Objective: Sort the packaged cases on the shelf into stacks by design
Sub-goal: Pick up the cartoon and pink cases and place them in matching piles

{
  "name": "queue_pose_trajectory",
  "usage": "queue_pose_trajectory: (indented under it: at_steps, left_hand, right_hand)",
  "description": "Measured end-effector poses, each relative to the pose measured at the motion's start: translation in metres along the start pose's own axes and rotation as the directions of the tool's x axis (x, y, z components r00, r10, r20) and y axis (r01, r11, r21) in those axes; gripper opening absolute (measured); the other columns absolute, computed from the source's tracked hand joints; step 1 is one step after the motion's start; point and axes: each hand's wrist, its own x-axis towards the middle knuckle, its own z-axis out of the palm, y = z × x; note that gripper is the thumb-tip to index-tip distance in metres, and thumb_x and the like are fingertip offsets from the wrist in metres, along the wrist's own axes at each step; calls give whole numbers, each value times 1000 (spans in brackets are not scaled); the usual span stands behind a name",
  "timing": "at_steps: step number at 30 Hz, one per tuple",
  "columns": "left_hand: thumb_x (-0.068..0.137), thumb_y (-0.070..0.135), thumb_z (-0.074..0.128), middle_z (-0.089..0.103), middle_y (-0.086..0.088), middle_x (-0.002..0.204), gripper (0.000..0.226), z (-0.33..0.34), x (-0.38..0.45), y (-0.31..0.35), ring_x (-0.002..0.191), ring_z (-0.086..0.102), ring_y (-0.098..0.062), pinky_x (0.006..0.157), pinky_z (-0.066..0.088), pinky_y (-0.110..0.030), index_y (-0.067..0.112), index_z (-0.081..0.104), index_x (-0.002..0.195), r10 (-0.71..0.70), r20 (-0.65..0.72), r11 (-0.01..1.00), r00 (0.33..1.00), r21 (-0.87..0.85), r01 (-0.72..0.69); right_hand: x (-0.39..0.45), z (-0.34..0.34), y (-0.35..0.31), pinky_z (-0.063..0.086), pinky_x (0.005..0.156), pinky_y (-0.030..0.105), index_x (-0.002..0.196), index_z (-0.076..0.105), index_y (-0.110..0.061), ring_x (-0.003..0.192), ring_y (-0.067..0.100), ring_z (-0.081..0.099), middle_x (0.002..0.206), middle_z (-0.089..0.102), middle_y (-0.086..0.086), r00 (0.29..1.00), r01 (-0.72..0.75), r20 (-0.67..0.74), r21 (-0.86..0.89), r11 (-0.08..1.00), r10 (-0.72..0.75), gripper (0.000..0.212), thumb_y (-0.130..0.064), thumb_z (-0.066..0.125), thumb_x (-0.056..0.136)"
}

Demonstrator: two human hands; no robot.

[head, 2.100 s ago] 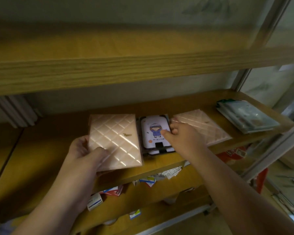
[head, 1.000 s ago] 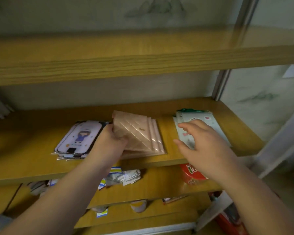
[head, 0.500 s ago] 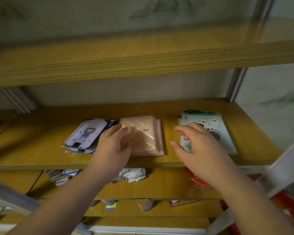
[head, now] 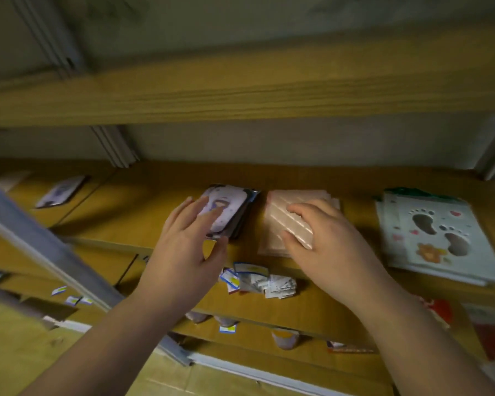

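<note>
Three stacks of packaged cases lie on the wooden shelf [head: 143, 212]. In the middle left is the cartoon-girl stack [head: 232, 207], and my left hand [head: 189, 247] hovers at its near left corner, fingers spread, thumb under the front edge. To its right lies the pink quilted stack [head: 280, 221]; my right hand [head: 323, 241] rests on it, fingers curled over its top and near edge. At the far right sits the white footprint-design stack [head: 435, 235], untouched. A single cartoon-girl case [head: 60, 191] lies alone on the shelf at the far left.
An upper shelf board [head: 240, 92] overhangs the stacks closely. On the lower shelf, small white and blue packets [head: 257, 281] are heaped. A grey metal bar [head: 40, 244] slants across the left. Red packaging [head: 440, 310] shows at the lower right.
My left hand moved from the pink quilted stack to the cartoon-girl stack. My right hand left the footprint stack and landed on the pink one. The view swung left.
</note>
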Motion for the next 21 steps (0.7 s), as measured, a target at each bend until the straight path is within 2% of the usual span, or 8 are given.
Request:
queue_pose_trajectory:
  at_steps: [2,4,6,8,12,16,18,21]
  left_hand:
    - [93,34,61,40,1,157,53,-10,-9,-22,150,20,-19,112,17,-30,22,53,143,-49,-19,999,999,-2,49]
    - [94,35,61,38,5,158,53,-20,-18,-44,150,18,-16,112,15,-27,25,51,145,-90,-37,996,995,-24,90]
    - [94,34,62,39,7,157,53,-31,-32,-71,149,19,-12,111,16,-26,26,50,145,-131,-59,989,990,-74,126]
    - [94,32,63,40,8,156,53,-41,-42,-92,148,21,-9,111,16,-24,26,51,145,-146,-77,986,986,-96,139]
    - [92,29,66,43,6,154,54,-77,-74,-159,147,25,-11,114,21,-28,22,53,144,-191,-119,977,974,-117,177]
    - [93,37,60,41,17,149,53,-115,-109,-234,146,27,-6,114,25,-27,27,50,144,-226,-159,971,961,-119,209]
    - [93,39,57,40,20,147,54,-133,-127,-271,145,27,-4,115,31,-32,28,50,145,-248,-181,966,952,-119,229]
    - [92,41,56,46,12,150,55,-160,-154,-319,145,30,-8,113,40,-45,27,51,144,-306,-199,949,931,-144,281]
  right_hand:
    - [7,13,-19,30,105,26,136,56,-25,122,16,53,134,57,-5,1000,28,0,-48,998,-28,49,-44,60,91]
    - [12,28,-37,23,87,15,135,55,-28,118,13,53,133,58,-8,999,31,-18,-70,997,-33,48,-45,62,90]
    - [15,47,-60,32,82,19,137,52,-30,116,10,51,134,54,-10,999,41,6,-33,999,-40,49,-44,62,91]
    - [18,62,-79,40,86,24,138,50,-30,120,11,51,139,50,-10,998,52,40,-9,999,-52,51,-43,62,91]
    - [23,100,-150,44,95,29,137,52,-29,121,13,52,134,53,-9,991,121,65,-40,992,-119,50,-42,64,90]
    - [23,145,-225,40,91,21,138,49,-35,118,4,48,132,49,-18,981,176,89,-46,983,-172,50,-46,62,91]
    - [24,171,-262,39,90,20,136,51,-35,116,2,47,130,48,-20,968,224,120,-31,974,-219,48,-46,62,91]
    - [25,206,-317,44,90,23,134,53,-35,115,3,49,126,50,-20,946,288,151,3,958,-285,45,-44,63,90]
